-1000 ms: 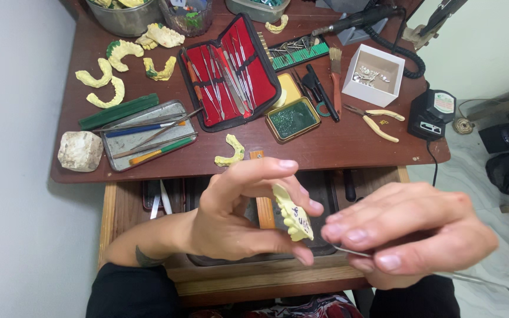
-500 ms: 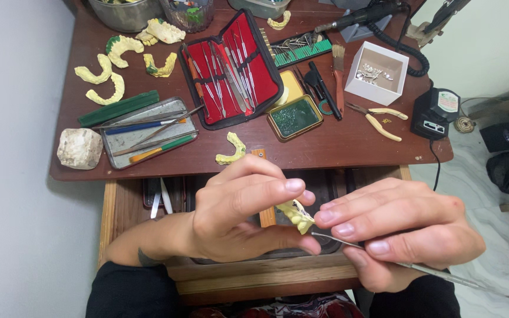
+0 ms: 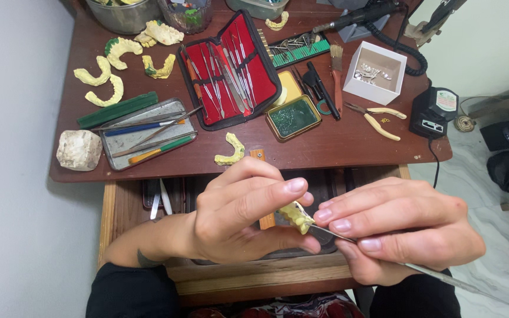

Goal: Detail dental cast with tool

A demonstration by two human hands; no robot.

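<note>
My left hand (image 3: 237, 215) pinches a small yellow dental cast (image 3: 296, 216) between thumb and fingers, over the open drawer (image 3: 113, 218). My right hand (image 3: 402, 227) holds a thin metal carving tool (image 3: 443, 277) like a pen. Its tip touches the cast's right side, and the handle runs out toward the lower right. Both hands hover close together below the brown desk (image 3: 337, 144). Most of the cast is hidden by my fingers.
On the desk lie an open red instrument case (image 3: 231, 68), a metal tray of tools (image 3: 145, 138), a green wax tin (image 3: 293, 117), several yellow jaw casts (image 3: 104, 79), another cast (image 3: 231, 150) near the front edge, pliers (image 3: 378, 118), a white box (image 3: 375, 70) and a black control unit (image 3: 434, 112).
The cast has tilted lower in my left hand and my fingers have closed more over it. My right hand has shifted slightly, keeping the tool tip against the cast.
</note>
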